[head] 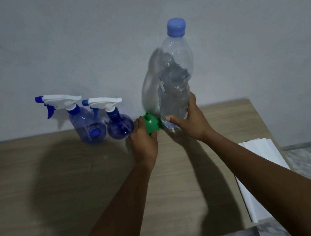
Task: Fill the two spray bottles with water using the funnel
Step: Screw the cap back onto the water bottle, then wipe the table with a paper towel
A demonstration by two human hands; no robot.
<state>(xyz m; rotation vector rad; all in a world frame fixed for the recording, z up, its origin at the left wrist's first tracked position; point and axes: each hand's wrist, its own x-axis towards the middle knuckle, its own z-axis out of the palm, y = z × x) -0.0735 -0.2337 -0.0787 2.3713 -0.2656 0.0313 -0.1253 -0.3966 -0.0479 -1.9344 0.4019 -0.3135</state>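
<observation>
While the left hand [144, 140] grips the green funnel [151, 123] and the right hand [190, 120] grips the water bottle [174, 77], it seems best to open the spray bottles [87, 127] at nine o'clock first.

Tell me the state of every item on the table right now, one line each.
Water bottle: capped, upright, right hand grips it low.
Funnel: spout up, left hand holds it.
Left spray bottle: standing, sprayer on.
Right spray bottle: standing, sprayer on.

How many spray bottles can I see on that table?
2. The taller spray bottle stands at the back of the table; the rounder spray bottle stands just right of it, beside the green funnel that the left hand holds. None seems hidden.
</observation>
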